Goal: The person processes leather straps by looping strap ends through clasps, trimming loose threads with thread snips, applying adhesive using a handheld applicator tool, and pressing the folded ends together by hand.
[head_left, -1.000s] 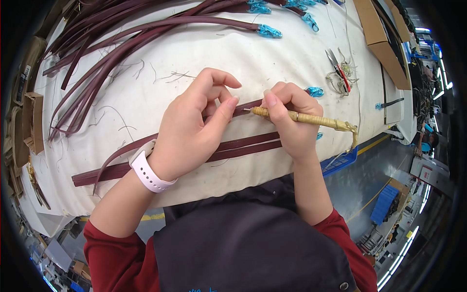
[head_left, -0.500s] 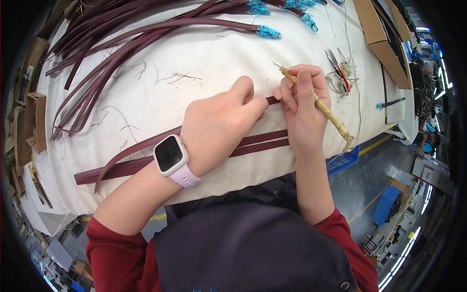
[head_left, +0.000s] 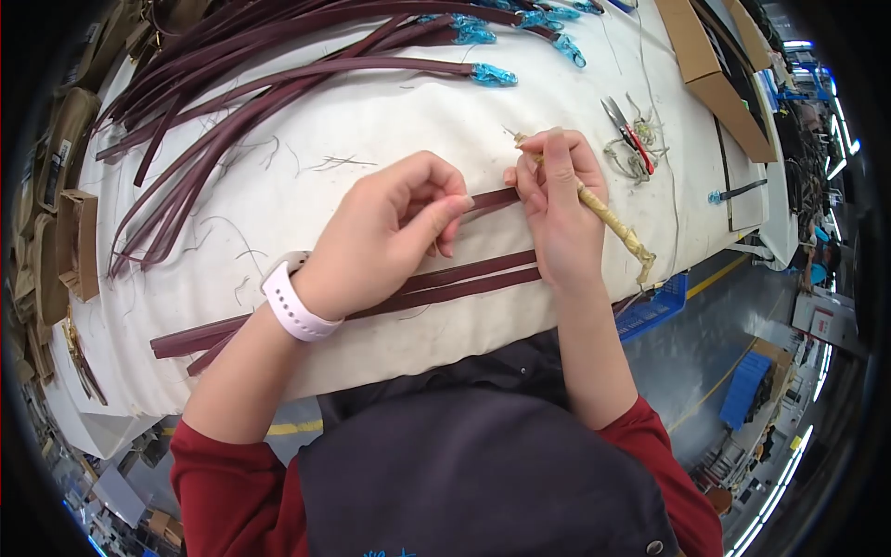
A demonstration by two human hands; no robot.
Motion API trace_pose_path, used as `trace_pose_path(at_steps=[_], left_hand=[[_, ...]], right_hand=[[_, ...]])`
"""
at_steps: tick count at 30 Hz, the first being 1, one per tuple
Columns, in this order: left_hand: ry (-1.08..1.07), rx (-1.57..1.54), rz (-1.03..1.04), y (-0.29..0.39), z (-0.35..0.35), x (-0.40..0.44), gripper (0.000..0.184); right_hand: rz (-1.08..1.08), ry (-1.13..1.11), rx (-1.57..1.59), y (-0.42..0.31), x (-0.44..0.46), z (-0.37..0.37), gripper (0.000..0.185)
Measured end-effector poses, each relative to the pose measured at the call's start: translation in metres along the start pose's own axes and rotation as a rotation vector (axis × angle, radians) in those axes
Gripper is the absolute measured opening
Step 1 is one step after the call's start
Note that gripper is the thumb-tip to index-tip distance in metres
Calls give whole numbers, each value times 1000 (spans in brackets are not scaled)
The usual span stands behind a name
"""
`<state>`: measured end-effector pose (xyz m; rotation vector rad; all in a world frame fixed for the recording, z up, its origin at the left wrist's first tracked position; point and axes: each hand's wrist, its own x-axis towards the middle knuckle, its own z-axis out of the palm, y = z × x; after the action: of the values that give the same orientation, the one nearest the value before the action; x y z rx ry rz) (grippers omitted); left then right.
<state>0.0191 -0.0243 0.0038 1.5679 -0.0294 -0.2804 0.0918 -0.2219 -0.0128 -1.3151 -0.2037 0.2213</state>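
Head camera view: far out at 9 o'clock on the white table cloth [head_left: 418, 111], which is soft and a bit wavy, lie thin loose threads. Toward 10 and 11 o'clock is a big heap of straps [head_left: 241, 102], long, flat, smooth and dark red, many with their ends wrapped in shiny, crinkly blue plastic. Near the middle, a little toward 10 o'clock, is the left hand [head_left: 394, 232]. Its fingers curl and its thumb tip sits close to them; I cannot tell if they pinch anything. The dark red strap [head_left: 495, 200] shows between the two hands, thin and flat. Below it, two more straps [head_left: 483, 268] run side by side under the left arm. The right hand [head_left: 566, 209], at 2 o'clock, curls tightly around a bumpy yellow tool [head_left: 613, 221], which has a wrapped handle and a thin tip aimed toward 11. Farther out at 2 o'clock, red-handled snips [head_left: 631, 137] lie beside a tangle of string [head_left: 650, 130].

Now the boxes. At 9 o'clock stands a small brown box [head_left: 90, 232]; its inside is hard to see. Far out at 2 is a cardboard box [head_left: 742, 121] with something dark in it. Just past 3, below the table edge, is a blue plastic basket [head_left: 659, 314]; I cannot tell what it holds.
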Motion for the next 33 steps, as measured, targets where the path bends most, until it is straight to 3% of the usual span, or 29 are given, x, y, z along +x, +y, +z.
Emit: trace_pose_path(at_steps=[2, 7, 10, 12, 13, 14, 18, 24, 26, 27, 28, 30, 31, 33], left_hand=[[22, -268, -27, 5, -5, -4, 7], [37, -254, -66, 5, -1, -5, 7], [115, -37, 110, 0, 1, -6, 12], [133, 566, 129, 20, -3, -17, 25], [183, 656, 142, 20, 0, -20, 35], [192, 737, 249, 14, -1, -25, 32], [155, 892, 196, 15, -3, -31, 13], [59, 643, 143, 16, -12, -15, 16], [-27, 548, 272, -4, -14, -7, 17], [-55, 354, 243, -12, -10, -4, 16], [-38, 362, 254, -9, -7, -3, 16], [-146, -32, 178, 0, -4, -4, 14], [-200, -185, 27, 6, -4, -6, 14], [-225, -146, 20, -8, -7, -2, 14]], right_hand=[[0, -1, -4, 0, 0, 0, 35], [12, -3, 20, -1, 0, -1, 37], [3, -39, 6, 0, -1, -2, 31], [15, -33, -20, 1, -2, -1, 31], [49, -3, -46, -1, -4, 0, 30], [60, 54, -55, 0, -7, 2, 30], [27, -38, -11, 8, -4, -7, 28], [26, -25, -13, 4, -5, -2, 24], [15, -44, -25, 4, -4, 2, 23], [10, -25, -38, 3, -4, 4, 23], [8, -4, -53, 2, -5, 5, 25], [16, -27, -2, -8, -8, 8, 27], [45, -25, -62, -12, -10, 10, 26], [56, -19, -172, -8, -14, 12, 24]])
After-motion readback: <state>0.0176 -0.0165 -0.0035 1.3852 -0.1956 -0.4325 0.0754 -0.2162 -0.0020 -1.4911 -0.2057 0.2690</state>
